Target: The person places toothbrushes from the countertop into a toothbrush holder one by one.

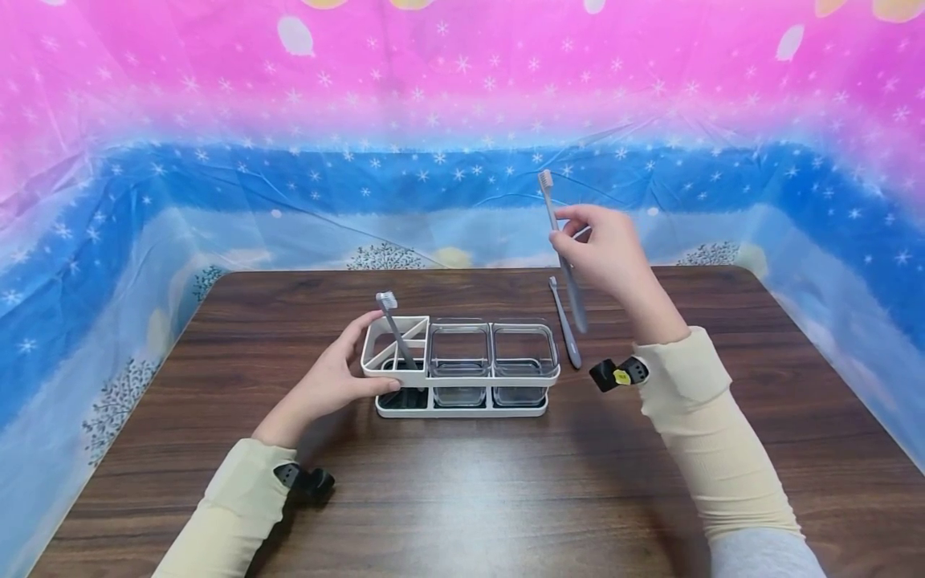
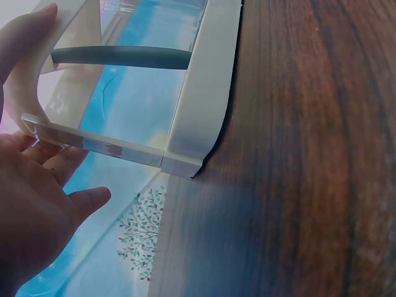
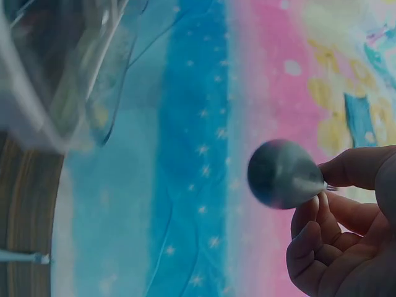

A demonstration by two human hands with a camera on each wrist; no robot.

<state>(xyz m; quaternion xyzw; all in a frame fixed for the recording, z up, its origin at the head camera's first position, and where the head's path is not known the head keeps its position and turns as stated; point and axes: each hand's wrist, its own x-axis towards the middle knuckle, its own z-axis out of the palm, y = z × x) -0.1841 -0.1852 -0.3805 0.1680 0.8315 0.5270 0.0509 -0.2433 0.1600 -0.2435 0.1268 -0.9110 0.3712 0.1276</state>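
Observation:
A white toothbrush holder (image 1: 462,382) stands mid-table, with a divided section at its left end and two clear cups. My left hand (image 1: 328,371) grips that left end by the upper frame, thumb in front. One grey toothbrush (image 1: 395,327) leans in the divided section, bristles up; its handle (image 2: 124,56) crosses behind the frame in the left wrist view. Above the table to the right, my right hand (image 1: 607,245) pinches a second grey toothbrush (image 1: 574,293), head up and handle hanging down. Its rounded handle end (image 3: 281,174) faces the right wrist camera.
Another grey toothbrush (image 1: 564,325) lies on the wooden table (image 1: 462,490), just right of the holder. The clear cups (image 1: 460,353) sit side by side in the holder. A patterned cloth (image 1: 462,185) hangs around the table's back and sides.

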